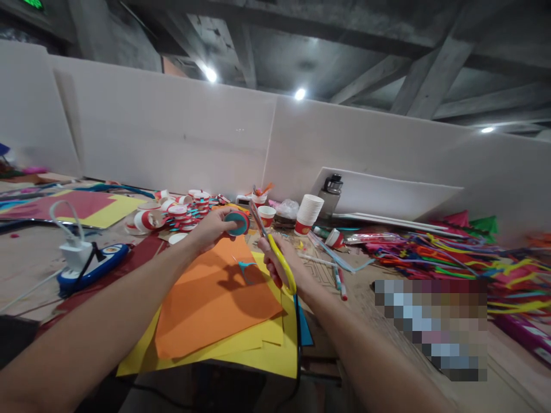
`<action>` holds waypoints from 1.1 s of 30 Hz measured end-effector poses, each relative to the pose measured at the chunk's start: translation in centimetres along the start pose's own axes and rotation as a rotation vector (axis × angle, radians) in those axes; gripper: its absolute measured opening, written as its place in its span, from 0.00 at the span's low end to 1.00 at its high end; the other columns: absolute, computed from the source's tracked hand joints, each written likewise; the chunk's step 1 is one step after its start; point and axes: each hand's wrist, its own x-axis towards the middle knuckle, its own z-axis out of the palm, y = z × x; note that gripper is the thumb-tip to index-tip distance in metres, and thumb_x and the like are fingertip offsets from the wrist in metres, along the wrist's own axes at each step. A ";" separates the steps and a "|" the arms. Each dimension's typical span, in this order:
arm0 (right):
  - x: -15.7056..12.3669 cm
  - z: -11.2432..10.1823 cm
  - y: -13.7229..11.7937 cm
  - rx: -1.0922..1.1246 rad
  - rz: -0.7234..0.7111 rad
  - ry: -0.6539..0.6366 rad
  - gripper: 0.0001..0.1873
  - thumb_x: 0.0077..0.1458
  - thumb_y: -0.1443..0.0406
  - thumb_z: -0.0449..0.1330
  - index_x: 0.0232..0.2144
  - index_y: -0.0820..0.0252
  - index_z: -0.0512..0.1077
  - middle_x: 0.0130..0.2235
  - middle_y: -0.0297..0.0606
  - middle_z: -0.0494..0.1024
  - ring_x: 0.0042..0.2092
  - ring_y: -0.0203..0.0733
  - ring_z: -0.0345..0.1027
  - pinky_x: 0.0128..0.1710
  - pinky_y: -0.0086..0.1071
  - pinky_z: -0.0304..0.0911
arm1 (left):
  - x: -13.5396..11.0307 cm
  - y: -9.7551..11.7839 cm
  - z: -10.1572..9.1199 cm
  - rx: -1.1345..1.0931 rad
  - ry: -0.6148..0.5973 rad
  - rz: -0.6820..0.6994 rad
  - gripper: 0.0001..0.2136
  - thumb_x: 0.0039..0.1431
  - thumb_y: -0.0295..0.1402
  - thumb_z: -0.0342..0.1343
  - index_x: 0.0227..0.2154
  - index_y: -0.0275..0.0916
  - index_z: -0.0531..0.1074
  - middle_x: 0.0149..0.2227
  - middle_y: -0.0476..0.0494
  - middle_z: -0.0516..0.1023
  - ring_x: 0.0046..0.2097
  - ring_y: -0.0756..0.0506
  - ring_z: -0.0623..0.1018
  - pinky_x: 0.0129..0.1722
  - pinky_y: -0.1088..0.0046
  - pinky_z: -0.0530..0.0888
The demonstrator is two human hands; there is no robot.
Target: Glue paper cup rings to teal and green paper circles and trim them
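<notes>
My left hand (215, 226) pinches a small round piece (237, 222) with a teal face and a red edge, which looks like a cut-down paper cup. My right hand (289, 261) grips a pair of scissors (279, 255) by the yellow handles. Their blades point up and away, just right of the round piece and apart from it. Beneath both hands lies an orange paper sheet (210, 304) on top of yellow sheets (271, 362). A thin teal paper scrap (247, 268) rests on the orange sheet.
Cut red-and-white cup pieces (178, 213) are heaped behind my left hand. Beyond the scissors stand a paper cup (267, 215), a cup stack (309, 213) and a bottle (330, 198). A blue power strip (94, 268) lies left; colourful strips (434, 246) lie right.
</notes>
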 end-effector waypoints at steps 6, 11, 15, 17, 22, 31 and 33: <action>0.5 0.4 0.7 0.127 0.058 0.052 0.22 0.51 0.45 0.56 0.35 0.56 0.62 0.21 0.24 0.63 0.15 0.28 0.55 0.11 0.23 0.53 | 0.8 -0.7 -0.4 -0.321 0.146 -0.234 0.08 0.52 0.22 0.56 0.36 0.31 0.74 0.35 0.39 0.79 0.35 0.46 0.80 0.37 0.69 0.78; 1.1 -0.1 0.7 0.050 -0.080 0.212 0.18 0.50 0.53 0.60 0.39 0.54 0.63 0.21 0.22 0.62 0.15 0.27 0.53 0.12 0.21 0.53 | 0.5 -0.7 0.5 -0.431 0.037 -0.302 0.11 0.60 0.30 0.51 0.41 0.30 0.75 0.38 0.35 0.80 0.40 0.42 0.80 0.43 0.63 0.77; 1.5 -0.6 0.7 -0.024 -0.135 0.283 0.20 0.49 0.54 0.61 0.41 0.54 0.62 0.21 0.22 0.63 0.17 0.29 0.57 0.14 0.22 0.57 | -0.4 -0.9 1.6 -0.415 -0.135 -0.285 0.13 0.61 0.33 0.52 0.45 0.34 0.74 0.45 0.36 0.79 0.45 0.42 0.79 0.46 0.61 0.76; 1.6 -0.7 0.7 -0.041 -0.145 0.296 0.21 0.49 0.54 0.61 0.42 0.55 0.61 0.22 0.23 0.64 0.18 0.29 0.59 0.15 0.22 0.58 | -0.7 -1.2 1.9 -0.379 -0.197 -0.273 0.14 0.60 0.33 0.54 0.47 0.35 0.73 0.47 0.36 0.78 0.46 0.43 0.78 0.47 0.61 0.76; 1.6 -0.5 0.8 -0.056 -0.129 0.289 0.19 0.50 0.55 0.58 0.41 0.56 0.62 0.21 0.24 0.65 0.17 0.29 0.58 0.14 0.22 0.56 | -0.8 -1.7 1.8 -0.296 -0.273 -0.243 0.19 0.57 0.37 0.59 0.50 0.40 0.71 0.47 0.38 0.77 0.42 0.44 0.79 0.39 0.67 0.77; 1.4 -0.3 0.7 0.054 -0.167 0.163 0.16 0.53 0.54 0.57 0.40 0.54 0.60 0.22 0.23 0.61 0.16 0.29 0.54 0.13 0.23 0.53 | -0.5 -0.9 0.8 -0.236 -0.168 -0.158 0.23 0.48 0.47 0.63 0.44 0.39 0.73 0.41 0.41 0.78 0.37 0.47 0.78 0.29 0.77 0.74; 1.3 -0.5 0.6 0.054 -0.185 0.162 0.15 0.53 0.57 0.55 0.42 0.53 0.59 0.22 0.23 0.60 0.17 0.28 0.53 0.14 0.23 0.52 | -0.1 -1.0 0.3 -0.246 -0.079 -0.138 0.25 0.48 0.52 0.60 0.41 0.37 0.73 0.38 0.40 0.79 0.34 0.47 0.78 0.27 0.76 0.73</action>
